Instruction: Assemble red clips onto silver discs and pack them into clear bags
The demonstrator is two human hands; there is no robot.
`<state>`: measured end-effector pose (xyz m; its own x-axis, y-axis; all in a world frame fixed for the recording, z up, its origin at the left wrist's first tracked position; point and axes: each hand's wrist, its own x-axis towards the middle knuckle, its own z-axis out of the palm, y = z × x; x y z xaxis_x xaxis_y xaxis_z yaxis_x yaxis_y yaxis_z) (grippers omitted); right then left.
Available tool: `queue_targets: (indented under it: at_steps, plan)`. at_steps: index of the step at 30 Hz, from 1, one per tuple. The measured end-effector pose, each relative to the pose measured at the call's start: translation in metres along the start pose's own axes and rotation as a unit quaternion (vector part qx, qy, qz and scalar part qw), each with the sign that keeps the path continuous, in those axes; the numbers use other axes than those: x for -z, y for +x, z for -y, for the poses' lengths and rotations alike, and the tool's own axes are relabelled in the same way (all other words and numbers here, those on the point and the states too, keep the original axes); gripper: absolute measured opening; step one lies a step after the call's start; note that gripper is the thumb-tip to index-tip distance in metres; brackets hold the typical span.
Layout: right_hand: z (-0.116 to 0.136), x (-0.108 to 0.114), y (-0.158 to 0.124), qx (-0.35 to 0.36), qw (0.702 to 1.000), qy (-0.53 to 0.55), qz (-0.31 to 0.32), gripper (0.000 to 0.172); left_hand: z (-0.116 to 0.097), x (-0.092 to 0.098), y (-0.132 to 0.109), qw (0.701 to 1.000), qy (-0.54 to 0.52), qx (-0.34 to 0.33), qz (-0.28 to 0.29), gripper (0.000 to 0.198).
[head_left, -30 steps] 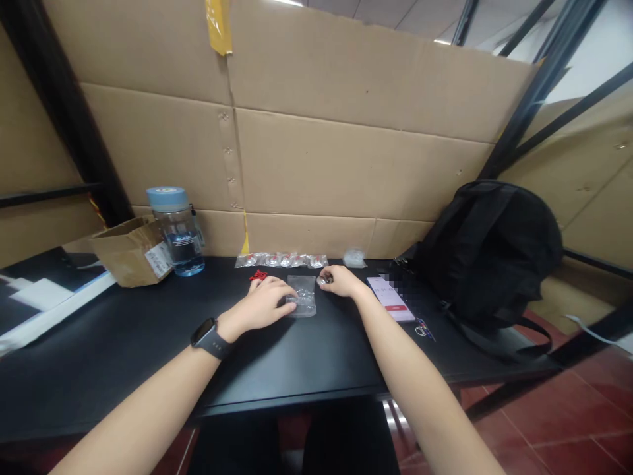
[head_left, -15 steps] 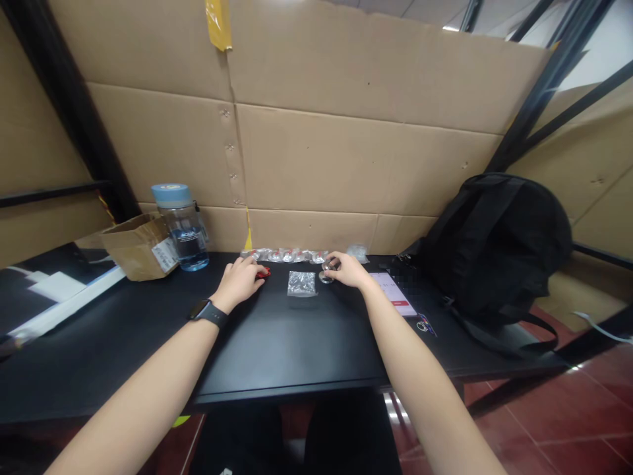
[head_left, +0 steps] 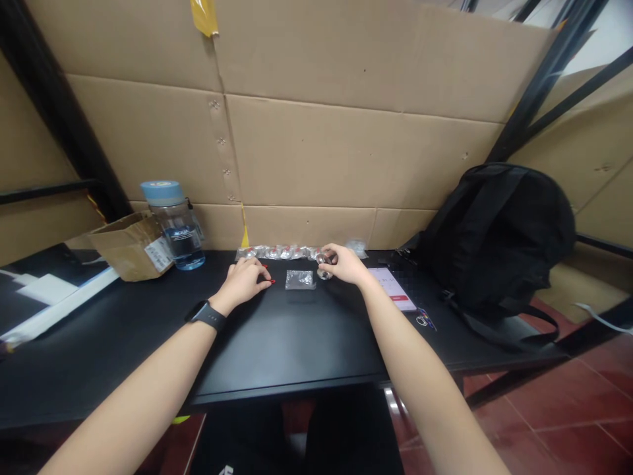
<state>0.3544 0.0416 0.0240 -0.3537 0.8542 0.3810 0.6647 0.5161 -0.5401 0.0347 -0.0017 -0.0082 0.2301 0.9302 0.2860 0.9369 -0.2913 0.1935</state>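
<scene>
My left hand (head_left: pixel 245 280), with a dark watch on its wrist, rests low over the table with bent fingers closed around a thin red cord (head_left: pixel 272 282). Most of the cord is hidden under the fingers. My right hand (head_left: pixel 345 264) pinches a small round shiny metal piece (head_left: pixel 323 259) between thumb and fingers, tilted on the table. Its exact kind is too small to tell. Between the hands lies a small clear plastic bag (head_left: pixel 300 280), flat on the table. Behind them runs a row of several bagged silvery round pieces with red parts (head_left: pixel 285 253).
A phone (head_left: pixel 393 289) and a keyring (head_left: pixel 422 320) lie right of my right hand. A black backpack (head_left: pixel 499 251) stands farther right. At left are a water bottle (head_left: pixel 182 241), a cardboard box (head_left: pixel 131 251) and a white power strip (head_left: pixel 64 307). A cardboard wall (head_left: pixel 316 152) closes the back.
The camera view has shifted slightly. My left fingers have moved on the red cord, which now shows as two separate bits. The metal piece in my right hand has been tilted and shifted a little.
</scene>
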Motion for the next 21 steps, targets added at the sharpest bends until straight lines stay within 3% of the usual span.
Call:
queue_targets:
  at_steps: [8, 12, 21]
  plan:
    - [0.024, -0.005, -0.005, 0.044, 0.996, 0.075, 0.008, 0.041, -0.010, -0.004, -0.001, 1.000, -0.012, -0.010, -0.015, 0.021]
    - [0.033, -0.009, -0.007, 0.066, 0.991, 0.111, 0.024, 0.043, -0.009, -0.005, -0.001, 0.999, -0.034, -0.009, -0.004, 0.013]
    - [0.030, -0.017, -0.005, 0.087, 0.989, 0.119, 0.030, 0.044, -0.016, -0.011, -0.003, 1.000, 0.010, -0.011, -0.001, 0.018]
